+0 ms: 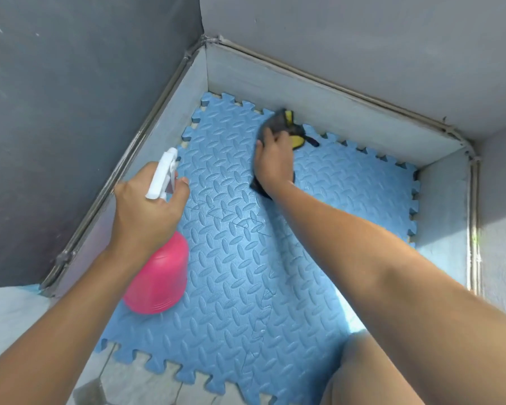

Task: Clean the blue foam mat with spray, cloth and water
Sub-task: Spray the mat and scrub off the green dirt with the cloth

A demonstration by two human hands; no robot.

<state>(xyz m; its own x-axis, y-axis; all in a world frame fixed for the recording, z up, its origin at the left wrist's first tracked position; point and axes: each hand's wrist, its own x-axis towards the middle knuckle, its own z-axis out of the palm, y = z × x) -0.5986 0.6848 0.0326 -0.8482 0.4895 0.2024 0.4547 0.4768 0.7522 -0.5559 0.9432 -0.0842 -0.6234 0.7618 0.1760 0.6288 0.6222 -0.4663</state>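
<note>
Left hand (146, 211) gripping pink spray bottle (158, 276), right hand (272, 159) pressing dark cloth (287, 127) on blue mat (246, 273) (diamond-plate embossed).

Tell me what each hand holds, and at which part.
The left hand holds the spray bottle by its neck, fingers at the trigger. The right hand presses the cloth flat on the mat.

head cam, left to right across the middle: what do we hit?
Dark wall → left hand gripping the pink spray bottle → bare stretch of blue foam mat → right hand pressing the dark cloth → low ledge wall.
</note>
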